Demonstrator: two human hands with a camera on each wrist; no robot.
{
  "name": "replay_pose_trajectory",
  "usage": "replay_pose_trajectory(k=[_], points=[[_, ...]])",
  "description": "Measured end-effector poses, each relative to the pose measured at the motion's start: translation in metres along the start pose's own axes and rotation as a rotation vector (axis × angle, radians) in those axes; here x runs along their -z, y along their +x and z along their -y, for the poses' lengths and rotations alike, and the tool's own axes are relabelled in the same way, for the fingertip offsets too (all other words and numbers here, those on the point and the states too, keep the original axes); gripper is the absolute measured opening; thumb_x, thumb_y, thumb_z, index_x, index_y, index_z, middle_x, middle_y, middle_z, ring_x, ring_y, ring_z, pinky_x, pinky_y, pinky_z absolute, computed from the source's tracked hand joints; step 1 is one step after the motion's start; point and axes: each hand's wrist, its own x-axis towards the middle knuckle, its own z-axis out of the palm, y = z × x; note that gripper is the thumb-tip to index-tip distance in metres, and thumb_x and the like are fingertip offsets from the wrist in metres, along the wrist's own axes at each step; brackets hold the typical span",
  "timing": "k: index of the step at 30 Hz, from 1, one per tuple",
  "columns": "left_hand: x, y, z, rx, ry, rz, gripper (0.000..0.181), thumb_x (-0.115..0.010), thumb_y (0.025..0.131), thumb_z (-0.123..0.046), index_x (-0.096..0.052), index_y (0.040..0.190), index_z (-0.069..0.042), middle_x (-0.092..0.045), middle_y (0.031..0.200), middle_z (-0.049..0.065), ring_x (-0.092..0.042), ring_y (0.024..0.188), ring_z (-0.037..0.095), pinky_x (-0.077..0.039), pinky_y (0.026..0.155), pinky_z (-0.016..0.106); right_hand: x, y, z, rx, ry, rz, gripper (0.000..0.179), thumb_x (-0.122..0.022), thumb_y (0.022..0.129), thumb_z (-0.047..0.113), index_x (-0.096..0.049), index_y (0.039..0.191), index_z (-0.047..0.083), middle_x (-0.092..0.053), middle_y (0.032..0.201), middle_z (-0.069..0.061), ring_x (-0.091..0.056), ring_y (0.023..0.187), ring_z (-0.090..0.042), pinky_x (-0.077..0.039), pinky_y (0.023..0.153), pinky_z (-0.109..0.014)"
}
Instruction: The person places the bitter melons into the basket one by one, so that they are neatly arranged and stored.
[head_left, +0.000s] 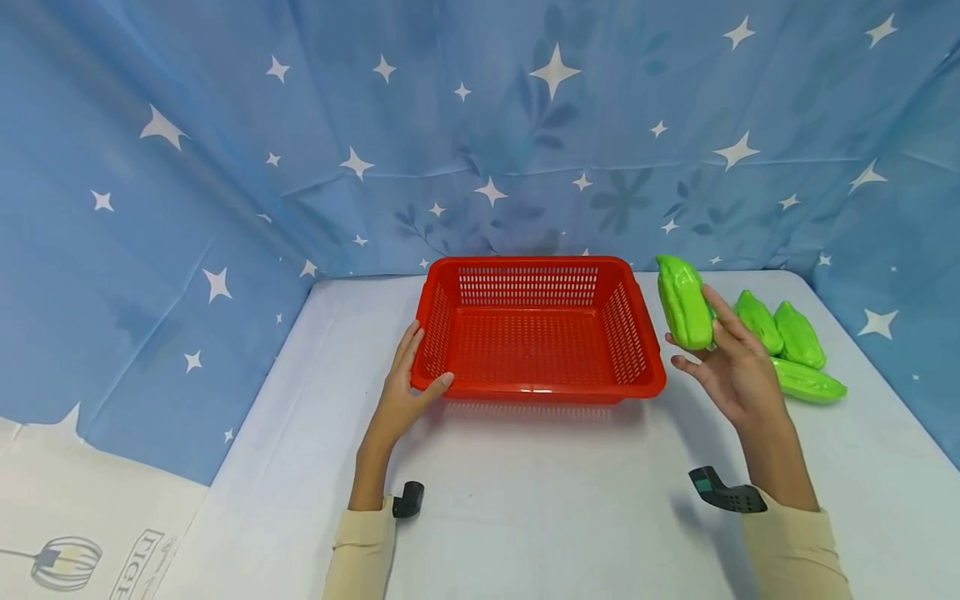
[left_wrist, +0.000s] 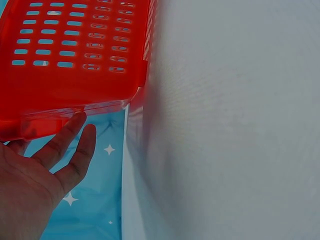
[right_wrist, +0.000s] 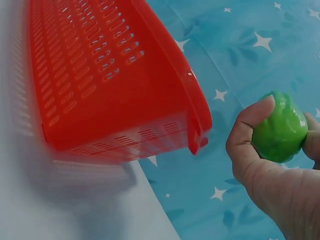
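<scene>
The green vegetable [head_left: 684, 304] is in the air just right of the red basket [head_left: 528, 392], outside its rim, in the fingers of the right hand [head_left: 738, 375].

At the far left, a blue curtain [head_left: 142, 275] with white stars hangs beside the white desk [head_left: 540, 483] and continues along the back; a pale cloth [head_left: 112, 492] with a lamp drawing shows below it. The left hand [head_left: 405, 400] rests on the basket's near left corner, fingers apart and fairly straight, with the thumb across the front rim. Its sleeve [head_left: 362, 542] is beige, with a black device [head_left: 408, 500] at the cuff. The basket stands on the desk, its walls and base slotted.

On the right, the right hand's fingers and thumb pinch the vegetable from both sides, its pointed end up. Behind this hand lie two short vegetables [head_left: 799, 335], side by side, and a longer vegetable [head_left: 810, 383] just in front of them.
</scene>
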Motion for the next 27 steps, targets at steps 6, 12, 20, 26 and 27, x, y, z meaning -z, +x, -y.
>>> replay_pose_trajectory(k=[6, 12, 20, 26, 27], points=[[0.000, 0.000, 0.000, -0.001, -0.008, 0.000, 0.088, -0.070, 0.086, -0.042, -0.022, 0.157, -0.020, -0.012, 0.162, -0.016, -0.017, 0.151, 0.019, -0.042, 0.107, 0.051, -0.006, 0.012, -0.002, -0.024, -0.078, 0.031, 0.052, -0.028, 0.107, 0.012, -0.020, 0.157, 0.022, -0.037, 0.140, -0.004, -0.058, 0.106, -0.025, -0.057, 0.079, -0.033], [0.000, -0.001, 0.001, -0.007, -0.006, 0.003, 0.088, -0.070, 0.086, -0.043, -0.022, 0.156, -0.021, -0.012, 0.163, -0.015, -0.018, 0.151, 0.020, -0.042, 0.107, 0.051, -0.023, 0.023, -0.007, -0.089, -0.311, -0.059, 0.054, -0.042, 0.104, 0.015, -0.026, 0.155, 0.024, -0.042, 0.134, -0.002, -0.065, 0.098, -0.017, -0.058, 0.075, -0.026], [0.001, 0.000, -0.001, -0.010, -0.015, 0.002, 0.087, -0.069, 0.087, -0.043, -0.022, 0.156, -0.021, -0.012, 0.163, -0.015, -0.018, 0.151, 0.019, -0.042, 0.107, 0.051, -0.053, 0.055, -0.010, -0.314, -0.475, -0.090, 0.067, -0.053, 0.101, 0.022, -0.017, 0.157, 0.023, -0.043, 0.127, -0.004, -0.071, 0.096, -0.013, -0.060, 0.077, -0.024], [0.000, -0.001, -0.001, -0.008, -0.024, -0.002, 0.087, -0.070, 0.086, -0.041, -0.023, 0.156, -0.021, -0.014, 0.163, -0.014, -0.021, 0.150, 0.020, -0.045, 0.104, 0.050, -0.074, 0.084, -0.021, -0.487, -0.625, -0.119, 0.070, -0.053, 0.100, 0.034, -0.016, 0.157, 0.016, -0.044, 0.117, -0.001, -0.054, 0.097, -0.010, -0.055, 0.077, -0.020], [-0.001, -0.001, -0.001, -0.004, -0.026, -0.002, 0.087, -0.070, 0.086, -0.041, -0.023, 0.156, -0.022, -0.014, 0.163, -0.015, -0.021, 0.150, 0.019, -0.046, 0.103, 0.050, -0.077, 0.088, -0.024, -0.507, -0.642, -0.118, 0.069, -0.052, 0.100, 0.034, -0.017, 0.156, 0.014, -0.045, 0.114, 0.000, -0.051, 0.095, -0.011, -0.054, 0.076, -0.020]])
